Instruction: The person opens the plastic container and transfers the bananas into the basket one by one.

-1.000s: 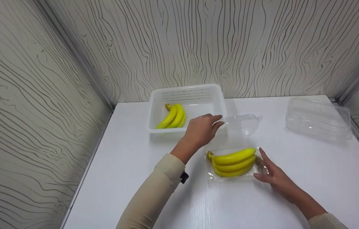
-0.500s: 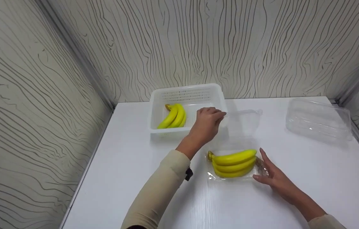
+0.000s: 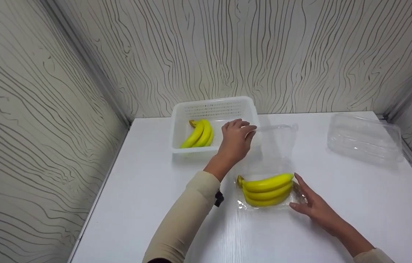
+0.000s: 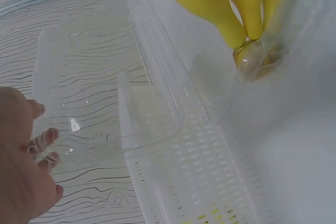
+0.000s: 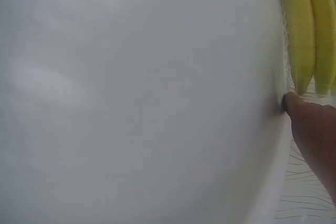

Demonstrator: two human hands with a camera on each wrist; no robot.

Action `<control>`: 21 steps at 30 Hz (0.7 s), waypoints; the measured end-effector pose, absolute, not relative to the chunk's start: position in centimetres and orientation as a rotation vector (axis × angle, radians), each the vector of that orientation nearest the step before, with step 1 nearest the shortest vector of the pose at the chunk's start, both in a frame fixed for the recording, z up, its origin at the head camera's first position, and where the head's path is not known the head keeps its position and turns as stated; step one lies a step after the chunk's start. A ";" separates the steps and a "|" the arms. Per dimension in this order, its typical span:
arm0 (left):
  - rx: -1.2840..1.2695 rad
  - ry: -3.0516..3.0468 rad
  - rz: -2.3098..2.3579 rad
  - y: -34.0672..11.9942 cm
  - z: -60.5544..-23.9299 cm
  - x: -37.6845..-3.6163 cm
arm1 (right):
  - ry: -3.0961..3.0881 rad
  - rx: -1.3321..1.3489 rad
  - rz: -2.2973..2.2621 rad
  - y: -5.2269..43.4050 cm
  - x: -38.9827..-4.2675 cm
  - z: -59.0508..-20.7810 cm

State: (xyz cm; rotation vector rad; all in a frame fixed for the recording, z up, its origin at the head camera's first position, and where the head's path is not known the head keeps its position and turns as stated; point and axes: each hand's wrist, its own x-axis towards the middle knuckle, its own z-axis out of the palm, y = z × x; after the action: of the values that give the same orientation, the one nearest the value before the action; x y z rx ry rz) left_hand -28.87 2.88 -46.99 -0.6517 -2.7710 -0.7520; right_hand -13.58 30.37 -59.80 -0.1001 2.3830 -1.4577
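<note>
A clear plastic clamshell container (image 3: 244, 205) lies on the table with a bunch of yellow bananas (image 3: 268, 190) in its base, stem end to the left. Behind the fruit its raised lid (image 3: 277, 127) stands up, hinged along the far side. My left hand (image 3: 235, 140) pinches the lid's upper left corner; the left wrist view shows the fingertips at the edge of the lid (image 4: 89, 77). At the base's right end rests my right hand (image 3: 315, 206), fingers extended at the back corner and thumb at the front. The thumb (image 5: 310, 124) shows in the right wrist view beside the bananas.
Behind my left hand stands a white perforated basket (image 3: 176, 135) holding another banana bunch (image 3: 199, 134). Another clear plastic container (image 3: 364, 137) sits at the back right. Patterned wall panels (image 3: 227, 54) close off the table's back and sides.
My left hand has moved up and back with the lid's edge, and the lid now shows more of its face. My right hand stays at the container's right end, almost still.
</note>
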 end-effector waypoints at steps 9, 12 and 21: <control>-0.688 -2.734 -0.802 3.4 -47.1 -29.0 | 2.524 -0.103 -1.301 29.9 -12.5 -59.6; -0.684 -2.725 -0.778 3.5 -47.2 -29.1 | 2.568 -0.100 -1.241 29.7 -12.2 -59.4; -0.668 -2.727 -0.789 3.7 -47.3 -29.3 | 2.593 -0.075 -1.181 29.5 -12.0 -59.2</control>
State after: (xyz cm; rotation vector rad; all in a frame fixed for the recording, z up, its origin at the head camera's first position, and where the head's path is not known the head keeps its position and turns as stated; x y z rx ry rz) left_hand -29.31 3.72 -47.29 -0.6683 -2.7274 -0.7889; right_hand -11.97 29.46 -59.16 -0.0751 2.5928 -1.1807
